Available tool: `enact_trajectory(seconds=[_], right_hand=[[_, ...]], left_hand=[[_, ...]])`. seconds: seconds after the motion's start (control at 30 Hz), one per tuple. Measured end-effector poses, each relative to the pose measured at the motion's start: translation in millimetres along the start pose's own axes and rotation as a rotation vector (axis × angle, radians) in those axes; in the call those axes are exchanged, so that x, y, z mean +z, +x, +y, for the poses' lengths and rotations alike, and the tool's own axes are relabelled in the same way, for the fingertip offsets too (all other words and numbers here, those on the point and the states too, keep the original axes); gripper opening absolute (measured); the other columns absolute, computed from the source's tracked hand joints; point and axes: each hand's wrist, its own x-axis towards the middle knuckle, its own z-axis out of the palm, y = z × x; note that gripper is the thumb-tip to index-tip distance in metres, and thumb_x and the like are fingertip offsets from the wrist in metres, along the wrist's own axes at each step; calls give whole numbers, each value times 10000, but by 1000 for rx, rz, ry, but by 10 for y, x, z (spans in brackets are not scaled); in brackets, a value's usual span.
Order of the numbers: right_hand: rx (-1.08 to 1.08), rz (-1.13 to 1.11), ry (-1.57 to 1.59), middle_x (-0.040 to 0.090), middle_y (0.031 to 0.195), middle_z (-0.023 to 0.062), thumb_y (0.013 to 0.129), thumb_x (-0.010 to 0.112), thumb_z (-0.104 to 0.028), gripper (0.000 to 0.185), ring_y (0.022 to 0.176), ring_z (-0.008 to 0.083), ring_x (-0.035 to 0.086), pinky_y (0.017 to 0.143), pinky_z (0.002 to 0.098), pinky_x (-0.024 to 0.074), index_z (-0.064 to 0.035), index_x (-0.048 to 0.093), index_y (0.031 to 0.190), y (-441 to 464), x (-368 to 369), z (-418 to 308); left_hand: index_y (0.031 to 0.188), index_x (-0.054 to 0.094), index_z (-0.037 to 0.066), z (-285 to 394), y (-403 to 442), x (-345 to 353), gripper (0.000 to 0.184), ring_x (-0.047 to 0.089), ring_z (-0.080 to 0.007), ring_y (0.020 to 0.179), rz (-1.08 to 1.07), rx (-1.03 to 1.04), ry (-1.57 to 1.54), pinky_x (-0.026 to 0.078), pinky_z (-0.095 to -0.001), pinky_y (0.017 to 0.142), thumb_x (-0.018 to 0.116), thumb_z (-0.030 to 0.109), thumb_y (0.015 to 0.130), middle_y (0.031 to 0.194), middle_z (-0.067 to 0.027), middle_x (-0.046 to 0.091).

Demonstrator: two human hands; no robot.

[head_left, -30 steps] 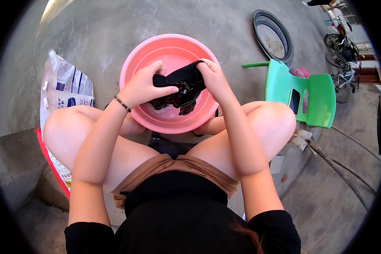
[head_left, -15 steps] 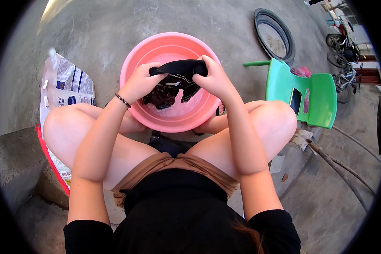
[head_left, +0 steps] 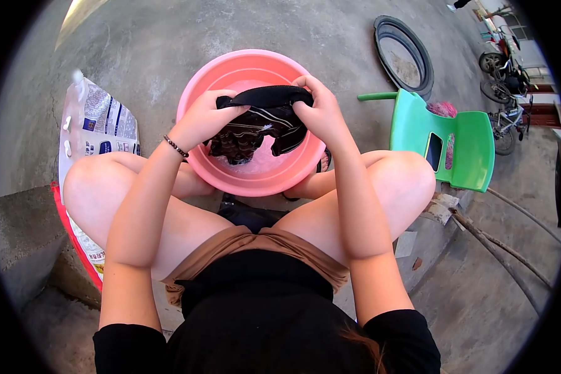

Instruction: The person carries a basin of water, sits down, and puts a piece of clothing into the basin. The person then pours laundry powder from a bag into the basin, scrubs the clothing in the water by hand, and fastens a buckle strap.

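Note:
A black garment with thin white lines hangs stretched between my two hands, over the pink basin. My left hand, with a beaded bracelet at the wrist, is closed on the left end of its thick dark band. At the other end my right hand grips the same band between thumb and fingers. The lower part of the cloth drops into the basin, where whitish, sudsy water shows around it. Where the cloth meets the water is partly hidden.
The basin stands between my bent legs. To the right is a green plastic chair with a phone on it. Behind it lies a black rubber ring. A printed bag stands at left, and sticks lie at right.
The band is pulled slightly wider, with my right hand a little farther right. More of the striped cloth is spread out below it. Both hands keep their hold.

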Motion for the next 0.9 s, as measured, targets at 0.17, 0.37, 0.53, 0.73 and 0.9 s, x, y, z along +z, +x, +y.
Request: enact_trajectory(seconds=[0.17, 0.37, 0.53, 0.73, 0.9], right_hand=[[14, -32, 96, 585, 731, 48, 696, 478, 10, 224, 667, 114, 550, 609, 250, 452, -8, 561, 904, -4, 1, -38], [57, -39, 97, 590, 734, 47, 694, 469, 11, 196, 671, 114, 557, 605, 254, 457, -6, 586, 849, -26, -11, -71], [93, -49, 107, 591, 754, 33, 694, 454, 15, 221, 697, 107, 551, 633, 243, 451, -1, 595, 863, -29, -19, -103], [105, -68, 186, 571, 764, 2, 692, 425, 26, 246, 729, 85, 526, 663, 214, 426, 4, 596, 867, -42, -10, -134], [93, -80, 188, 600, 767, 33, 698, 433, 21, 244, 719, 111, 558, 654, 245, 452, -7, 604, 870, -24, -19, -80]], left_hand=[[942, 630, -5, 86, -29, 18, 190, 572, -86, 746, 9, -48, -6, 466, -239, 674, 599, 163, 860, 815, -32, 634], [991, 628, -4, 115, -41, 54, 217, 585, -89, 766, -21, -65, -31, 476, -241, 687, 590, 171, 869, 856, -38, 645], [997, 629, -5, 130, -43, 51, 219, 587, -91, 774, -42, -80, -28, 478, -242, 694, 586, 170, 872, 861, -40, 647], [994, 629, -5, 130, -45, 50, 219, 586, -90, 769, -65, -81, -22, 476, -242, 688, 582, 173, 874, 855, -38, 645], [989, 628, -8, 92, -31, 49, 222, 585, -92, 770, -65, -73, -25, 475, -244, 689, 580, 176, 875, 854, -39, 645]])
